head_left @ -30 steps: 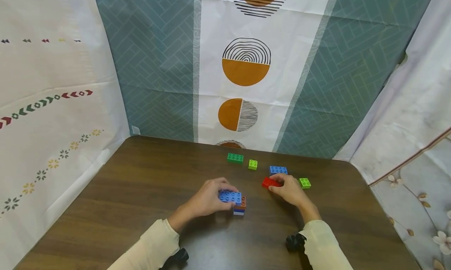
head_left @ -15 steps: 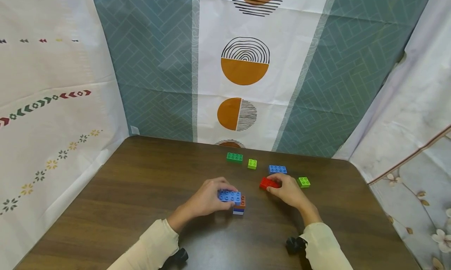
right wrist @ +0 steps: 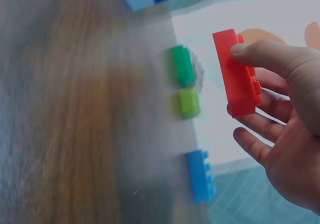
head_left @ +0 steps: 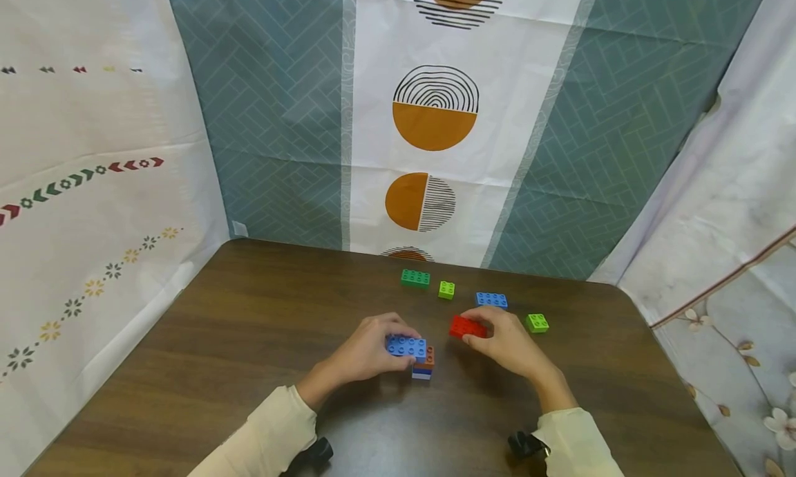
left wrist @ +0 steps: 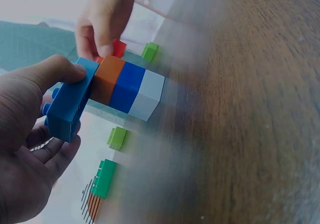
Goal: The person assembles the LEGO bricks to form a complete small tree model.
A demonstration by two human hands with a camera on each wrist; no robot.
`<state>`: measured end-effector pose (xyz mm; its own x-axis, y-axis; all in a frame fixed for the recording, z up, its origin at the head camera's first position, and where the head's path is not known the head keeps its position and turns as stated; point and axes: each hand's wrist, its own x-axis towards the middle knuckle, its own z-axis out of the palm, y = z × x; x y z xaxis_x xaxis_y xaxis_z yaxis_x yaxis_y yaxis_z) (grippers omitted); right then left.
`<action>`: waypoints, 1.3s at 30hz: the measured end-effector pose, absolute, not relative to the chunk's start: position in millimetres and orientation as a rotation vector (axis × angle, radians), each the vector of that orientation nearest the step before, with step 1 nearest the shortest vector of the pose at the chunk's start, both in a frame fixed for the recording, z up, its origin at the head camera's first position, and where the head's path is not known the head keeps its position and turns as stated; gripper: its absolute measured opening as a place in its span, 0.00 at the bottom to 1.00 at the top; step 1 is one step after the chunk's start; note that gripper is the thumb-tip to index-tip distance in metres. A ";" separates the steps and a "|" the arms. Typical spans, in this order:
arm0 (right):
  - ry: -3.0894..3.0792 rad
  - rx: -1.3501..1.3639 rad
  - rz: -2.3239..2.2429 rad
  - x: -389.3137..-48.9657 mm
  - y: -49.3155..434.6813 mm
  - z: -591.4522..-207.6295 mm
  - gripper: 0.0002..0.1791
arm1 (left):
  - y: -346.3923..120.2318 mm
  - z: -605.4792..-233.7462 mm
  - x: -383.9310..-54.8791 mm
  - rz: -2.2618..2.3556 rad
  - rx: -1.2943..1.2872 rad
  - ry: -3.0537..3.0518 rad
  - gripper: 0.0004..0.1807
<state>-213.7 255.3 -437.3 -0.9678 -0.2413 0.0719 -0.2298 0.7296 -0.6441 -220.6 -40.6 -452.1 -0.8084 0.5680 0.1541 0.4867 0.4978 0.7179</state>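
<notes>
My left hand (head_left: 376,349) pinches a blue eight-stud building brick (head_left: 407,348) between thumb and fingers. That brick sits as the top layer of a small stack, overhanging to the left. Beneath it the left wrist view shows an orange-brown brick (left wrist: 107,80), a dark blue brick (left wrist: 127,87) and a white brick (left wrist: 148,96) at the bottom. To the right, my right hand (head_left: 513,342) grips a red brick (head_left: 468,326) by its long sides, thumb in front. In the right wrist view the red brick (right wrist: 235,74) is held above the table, studs toward the palm.
Along the back of the wooden table (head_left: 280,290) lie a dark green brick (head_left: 415,278), a lime brick (head_left: 446,290) and a blue brick (head_left: 491,300). Another lime brick (head_left: 537,323) lies right of my right hand. Patterned cloths (head_left: 280,117) hang behind and at both sides.
My right hand has carried the red brick leftward, toward the stack and away from the loose blue brick. The left hand and the stack have stayed in place.
</notes>
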 end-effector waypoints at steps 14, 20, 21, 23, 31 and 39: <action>2.810 -0.669 -1.082 -194.4 231.2 -418.3 0.20 | -40.0 -452.9 -219.9 1.212 0.961 2.638 0.17; 2.748 -0.722 -1.062 -192.1 227.2 -421.0 0.18 | -40.1 -454.1 -219.3 1.219 0.976 2.648 0.17; 2.746 -0.732 -1.057 -192.0 226.6 -421.8 0.18 | -40.0 -454.3 -219.2 1.224 0.982 2.648 0.17; 2.756 -0.754 -1.040 -192.0 225.6 -423.7 0.18 | -40.1 -454.5 -219.3 1.230 0.992 2.649 0.17; 2.780 -0.787 -1.074 -193.7 222.5 -431.0 0.17 | -41.0 -454.5 -219.4 1.217 0.986 2.652 0.18; 2.807 -0.832 -1.117 -195.3 220.2 -436.5 0.14 | -40.1 -454.0 -219.9 1.218 0.989 2.651 0.18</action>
<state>-195.3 220.2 -436.5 -0.8591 -0.4785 0.1817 -0.4725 0.6049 -0.6410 -219.9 -40.1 -454.0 -0.7921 0.5763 0.2012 0.5282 0.4818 0.6992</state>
